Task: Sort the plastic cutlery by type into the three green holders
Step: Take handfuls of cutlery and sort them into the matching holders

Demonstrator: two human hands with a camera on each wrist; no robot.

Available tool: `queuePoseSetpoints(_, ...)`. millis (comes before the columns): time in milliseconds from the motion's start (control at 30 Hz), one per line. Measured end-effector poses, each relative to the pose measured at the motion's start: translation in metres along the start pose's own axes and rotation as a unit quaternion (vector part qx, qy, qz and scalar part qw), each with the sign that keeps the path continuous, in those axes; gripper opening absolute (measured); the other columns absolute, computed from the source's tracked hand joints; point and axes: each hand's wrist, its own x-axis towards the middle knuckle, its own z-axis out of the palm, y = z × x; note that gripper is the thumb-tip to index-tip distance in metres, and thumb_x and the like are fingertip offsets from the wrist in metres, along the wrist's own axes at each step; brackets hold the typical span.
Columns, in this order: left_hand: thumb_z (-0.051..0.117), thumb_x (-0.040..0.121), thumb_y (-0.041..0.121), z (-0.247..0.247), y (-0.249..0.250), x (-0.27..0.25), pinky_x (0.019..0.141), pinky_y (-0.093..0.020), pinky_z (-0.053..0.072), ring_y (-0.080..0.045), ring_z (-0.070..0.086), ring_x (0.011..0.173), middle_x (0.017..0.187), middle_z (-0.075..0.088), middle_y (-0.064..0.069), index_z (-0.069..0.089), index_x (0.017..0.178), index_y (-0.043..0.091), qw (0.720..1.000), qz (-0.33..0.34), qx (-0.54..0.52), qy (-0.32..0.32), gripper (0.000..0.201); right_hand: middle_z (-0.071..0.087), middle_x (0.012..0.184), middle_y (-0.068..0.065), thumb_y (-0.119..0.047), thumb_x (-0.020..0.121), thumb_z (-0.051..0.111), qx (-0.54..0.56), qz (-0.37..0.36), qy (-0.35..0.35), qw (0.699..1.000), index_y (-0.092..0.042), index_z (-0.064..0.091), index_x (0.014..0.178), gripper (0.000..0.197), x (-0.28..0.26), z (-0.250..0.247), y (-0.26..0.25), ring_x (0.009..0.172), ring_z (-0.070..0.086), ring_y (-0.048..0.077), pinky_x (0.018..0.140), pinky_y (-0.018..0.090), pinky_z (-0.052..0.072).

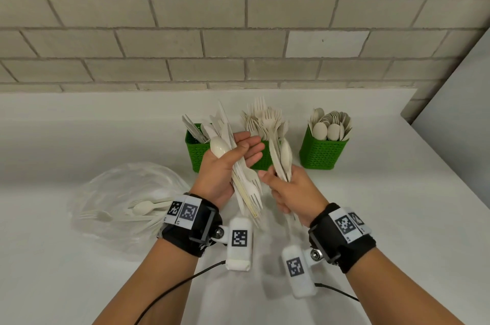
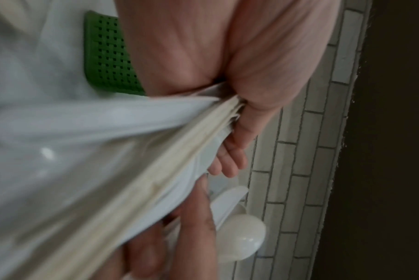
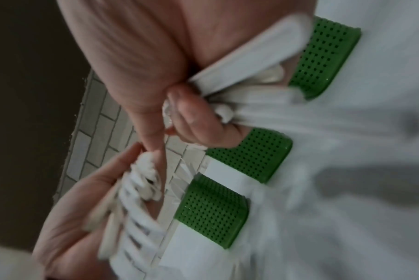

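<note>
My left hand [image 1: 238, 155] holds a mixed bundle of cream plastic cutlery [image 1: 246, 187] above the counter, with a spoon bowl [image 1: 220, 147] on top and fork tines pointing down toward me. Just to its right, my right hand [image 1: 278, 179] grips a few pieces [image 1: 285, 155], a spoon among them. Behind both hands stand three green holders: the left one [image 1: 192, 151] has knives, the middle one [image 1: 262, 160] forks, the right one [image 1: 322, 155] spoons. The left wrist view shows the bundle [image 2: 155, 151] across my palm. In the right wrist view my right hand [image 3: 191, 117] clenches its handles.
A clear plastic bag [image 1: 127, 192] with several loose spoons and forks lies on the white counter [image 1: 397, 218] at the left. A brick wall [image 1: 238, 33] rises behind the holders. Cables run from both wrist cameras.
</note>
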Motion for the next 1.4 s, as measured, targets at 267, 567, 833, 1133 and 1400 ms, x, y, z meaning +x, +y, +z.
queuePoseSetpoints(267, 0.051, 0.095, -0.003, -0.007, 0.003, -0.001, 0.08, -0.035, 0.06, -0.025, 0.072, 0.091, 0.097, 0.074, -0.013, 0.06, 0.105, 0.004, 0.999, 0.008, -0.03, 0.017, 0.015, 0.048, 0.049, -0.003, -0.018, 0.093, 0.063, -0.004, -0.018, 0.026, 0.999, -0.011, 0.062, 0.075, 0.02, -0.001, -0.002, -0.005, 0.037, 0.037, 0.002, 0.039, 0.016, 0.032)
queuePoseSetpoints(567, 0.067, 0.086, 0.005, -0.012, 0.003, -0.003, 0.05, -0.023, 0.056, -0.017, 0.074, 0.074, 0.094, 0.075, -0.01, 0.064, 0.094, 0.011, 0.997, -0.025, 0.05, 0.056, 0.01, 0.057, 0.065, -0.001, -0.008, 0.08, 0.072, 0.188, -0.079, 0.09, 0.975, -0.007, 0.066, 0.093, 0.014, 0.008, -0.016, -0.026, 0.042, 0.037, 0.007, 0.036, 0.018, 0.028)
queuePoseSetpoints(833, 0.067, 0.089, 0.014, -0.008, -0.017, -0.008, 0.04, -0.023, 0.044, -0.016, 0.062, 0.052, 0.089, 0.075, -0.011, 0.066, 0.098, 0.004, 0.973, -0.035, 0.225, -0.044, 0.013, 0.051, 0.06, 0.002, -0.038, 0.094, 0.058, 0.253, -0.076, 0.13, 0.956, -0.016, 0.05, 0.062, 0.04, 0.015, -0.01, -0.044, 0.051, 0.052, 0.016, 0.05, 0.028, 0.047)
queuePoseSetpoints(1133, 0.063, 0.094, 0.018, -0.007, -0.004, 0.004, 0.043, -0.025, 0.036, -0.013, 0.04, 0.044, 0.059, 0.053, -0.003, 0.059, 0.078, 0.009, 0.988, 0.018, 0.133, 0.076, 0.019, 0.031, 0.046, -0.004, -0.016, 0.078, 0.079, 0.108, -0.092, 0.105, 0.984, -0.019, 0.041, 0.057, 0.044, 0.002, -0.012, -0.028, 0.039, 0.027, 0.013, 0.04, 0.022, 0.027)
queuePoseSetpoints(1400, 0.067, 0.092, 0.017, -0.003, 0.004, 0.016, 0.046, -0.025, 0.039, -0.012, 0.04, 0.043, 0.05, 0.04, 0.001, 0.051, 0.066, 0.016, 0.987, 0.064, 0.034, 0.145, 0.031, 0.054, 0.055, 0.0, -0.008, 0.071, 0.085, -0.019, -0.021, 0.034, 0.999, -0.002, 0.06, 0.076, 0.026, -0.01, 0.007, 0.006, 0.046, 0.047, 0.009, 0.041, 0.013, 0.037)
